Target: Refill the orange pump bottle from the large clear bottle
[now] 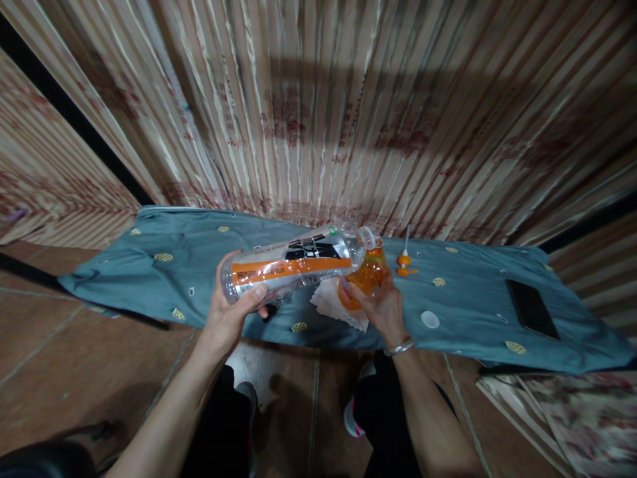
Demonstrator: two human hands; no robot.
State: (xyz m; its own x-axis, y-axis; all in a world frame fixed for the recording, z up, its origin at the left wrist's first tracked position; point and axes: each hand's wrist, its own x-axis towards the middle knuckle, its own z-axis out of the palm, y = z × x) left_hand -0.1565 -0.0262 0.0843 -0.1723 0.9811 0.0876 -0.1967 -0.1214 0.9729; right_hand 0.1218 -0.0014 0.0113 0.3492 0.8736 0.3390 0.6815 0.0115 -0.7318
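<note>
My left hand grips the base of a clear plastic bottle with an orange and black label, tipped on its side. Its open neck points into the mouth of a small orange bottle. My right hand wraps around that orange bottle and holds it upright on a white cloth. Both sit over a narrow board with a teal cover. An orange pump cap lies just right of the orange bottle, and a white lid lies near my right wrist.
A black phone lies on the right part of the teal cover. Striped curtains hang right behind the board. Brown floor tiles are below, with my legs and shoes under the board's near edge.
</note>
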